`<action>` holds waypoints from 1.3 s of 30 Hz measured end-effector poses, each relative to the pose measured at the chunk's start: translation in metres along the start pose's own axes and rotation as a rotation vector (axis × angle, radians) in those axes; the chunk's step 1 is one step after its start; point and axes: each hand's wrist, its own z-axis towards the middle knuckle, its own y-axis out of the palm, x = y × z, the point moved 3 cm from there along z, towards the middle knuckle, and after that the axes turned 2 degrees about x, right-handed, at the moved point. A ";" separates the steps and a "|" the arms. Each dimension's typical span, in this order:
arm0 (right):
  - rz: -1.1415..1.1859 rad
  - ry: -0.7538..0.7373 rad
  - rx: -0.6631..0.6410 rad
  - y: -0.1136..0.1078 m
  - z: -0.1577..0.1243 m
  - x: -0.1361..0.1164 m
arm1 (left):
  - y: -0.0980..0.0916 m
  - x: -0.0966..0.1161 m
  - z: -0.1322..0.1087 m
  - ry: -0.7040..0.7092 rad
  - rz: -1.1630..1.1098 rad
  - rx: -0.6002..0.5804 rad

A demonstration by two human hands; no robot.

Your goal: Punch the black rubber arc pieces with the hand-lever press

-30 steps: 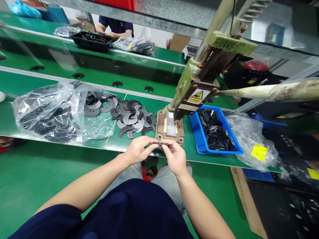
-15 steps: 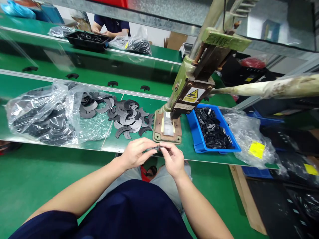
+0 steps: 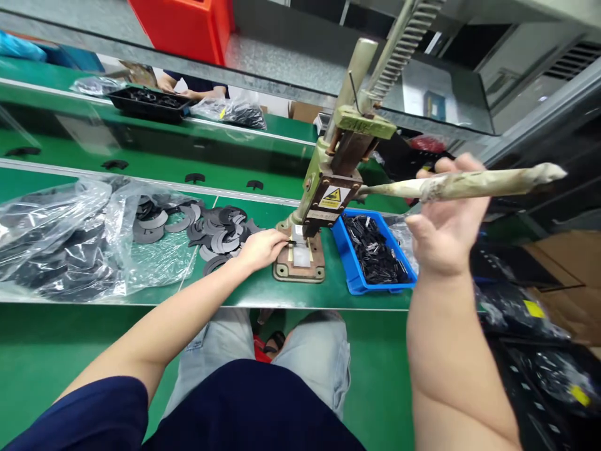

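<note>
My left hand (image 3: 263,248) is closed in a pinch on a small black plastic part (image 3: 292,242), which it holds at the metal fixture (image 3: 302,255) on the base of a green hand press (image 3: 323,181). The fingers hide most of that part. On the right, my raised right hand (image 3: 448,225) is at the press's long wrapped lever (image 3: 498,183). Its palm faces me, and its fingers stretch up behind the lever with the thumb apart. The fingers are not wrapped round it. Grey curved pieces (image 3: 220,235) lie heaped left of the press base.
A blue bin (image 3: 350,263) of small black parts stands right of the press. At left lies a clear plastic bag (image 3: 94,250) with dark curved pieces. Several black pieces (image 3: 195,178) rest along the green strip behind. Across it, a person's hands (image 3: 200,94) are near a black tray (image 3: 141,109).
My hands have parted from in front of the bench. The left has carried the small part forward to the press fixture; the right has risen to the lever. The view has shifted.
</note>
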 end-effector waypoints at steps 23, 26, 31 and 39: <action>-0.268 -0.292 0.137 0.044 -0.104 -0.032 | 0.021 0.023 0.027 0.158 0.158 -0.193; -0.367 -0.271 0.150 0.042 -0.128 -0.020 | 0.021 0.025 0.027 0.159 0.149 -0.195; -0.356 -0.275 0.190 0.040 -0.132 -0.013 | -0.007 -0.006 0.037 0.124 0.200 -0.217; -0.385 -0.283 0.158 0.036 -0.134 -0.007 | -0.053 -0.104 0.064 -0.116 0.482 -0.529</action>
